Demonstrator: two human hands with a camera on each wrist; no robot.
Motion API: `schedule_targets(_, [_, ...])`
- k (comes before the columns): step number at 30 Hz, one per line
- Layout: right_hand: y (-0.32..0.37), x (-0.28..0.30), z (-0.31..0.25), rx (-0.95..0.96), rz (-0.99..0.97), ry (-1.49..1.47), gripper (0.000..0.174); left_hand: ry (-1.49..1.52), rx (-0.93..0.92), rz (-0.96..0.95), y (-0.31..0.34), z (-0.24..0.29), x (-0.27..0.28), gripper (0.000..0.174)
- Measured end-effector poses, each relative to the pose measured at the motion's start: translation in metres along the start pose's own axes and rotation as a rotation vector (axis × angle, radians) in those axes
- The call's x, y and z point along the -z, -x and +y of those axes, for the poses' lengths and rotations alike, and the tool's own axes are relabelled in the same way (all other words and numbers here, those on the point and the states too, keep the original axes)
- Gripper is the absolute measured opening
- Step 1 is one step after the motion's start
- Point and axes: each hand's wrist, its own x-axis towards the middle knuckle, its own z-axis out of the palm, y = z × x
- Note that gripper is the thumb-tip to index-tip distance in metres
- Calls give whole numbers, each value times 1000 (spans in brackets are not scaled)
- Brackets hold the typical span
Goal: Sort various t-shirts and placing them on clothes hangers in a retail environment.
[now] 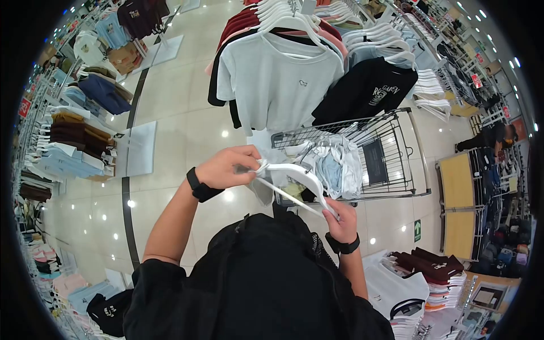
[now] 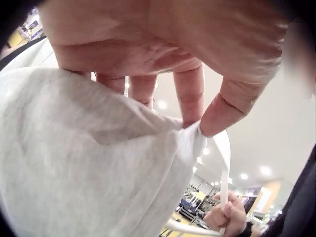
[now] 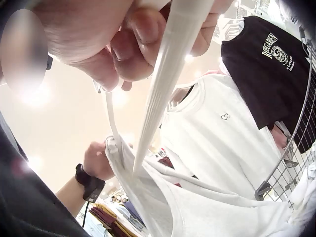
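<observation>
My left hand (image 1: 225,168) pinches light grey shirt fabric between thumb and forefinger at one end of a white hanger (image 1: 299,172). In the left wrist view the grey shirt (image 2: 94,153) hangs in folds from that pinch, with the other fingers extended behind the cloth. At the opposite end, my right hand (image 1: 343,223) grips the hanger, its fingers curled around it close to the corner. The hanger's bar (image 3: 165,74) crosses the right wrist view toward the shirt's opening. Part of the shirt hangs below the left hand, over the near side of a cart.
A wire shopping cart (image 1: 391,153) stands just ahead, with a pile of pale crumpled clothes (image 1: 334,167) inside. Beyond it hang a white T-shirt (image 1: 277,85) and a black T-shirt (image 1: 368,88). Clothing racks line both sides; a person (image 1: 498,136) is at far right.
</observation>
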Motion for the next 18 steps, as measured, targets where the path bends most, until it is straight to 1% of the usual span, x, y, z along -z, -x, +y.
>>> schedule_targets(1, [4,-3,-5,3,7,4,30,26,17,0,8,1,1,11])
schedule_targets(2, [5,-1,-6,-135,-14,-1,25,26,17,0,9,1,1,11])
schedule_targets(3, [8,-3,-10,-273,-28,-3,22,-57,64,-28,13,5,3,14])
schedule_targets(4, [12,0,-1,-272,-24,-1,22,-139,113,-53,17,7,4,17])
schedule_targets(5, [19,6,19,-265,138,-151,24,-137,105,-59,21,5,4,17])
schedule_targets(6, [23,17,42,-252,294,-308,29,-15,61,14,22,2,3,16])
schedule_targets(7, [30,37,62,-444,385,-276,32,110,14,80,23,0,3,15])
schedule_targets(8, [35,55,76,-629,471,-231,35,120,2,82,25,4,3,15])
schedule_targets(9, [40,58,84,-653,458,-242,30,181,-8,113,26,15,5,14])
schedule_targets(10, [40,51,91,-642,453,-233,30,245,-28,153,25,25,5,15])
schedule_targets(11, [37,42,97,-643,279,-240,30,253,-47,170,21,31,3,15])
schedule_targets(12, [39,20,95,-660,111,-263,30,259,-133,169,18,38,1,14])
schedule_targets(13, [14,-20,50,-570,-10,-268,34,269,-226,167,14,43,-2,15])
schedule_targets(14, [-13,-55,2,-485,-122,-259,38,285,-244,158,9,49,-8,15])
schedule_targets(16, [-26,-73,-9,-386,-167,-107,34,317,-254,118,7,56,-13,16])
schedule_targets(17, [-37,-77,-7,-476,-189,58,29,271,-293,169,4,52,-16,15])
schedule_targets(18, [-41,-87,3,-567,-220,201,25,271,-293,169,12,47,-16,15])
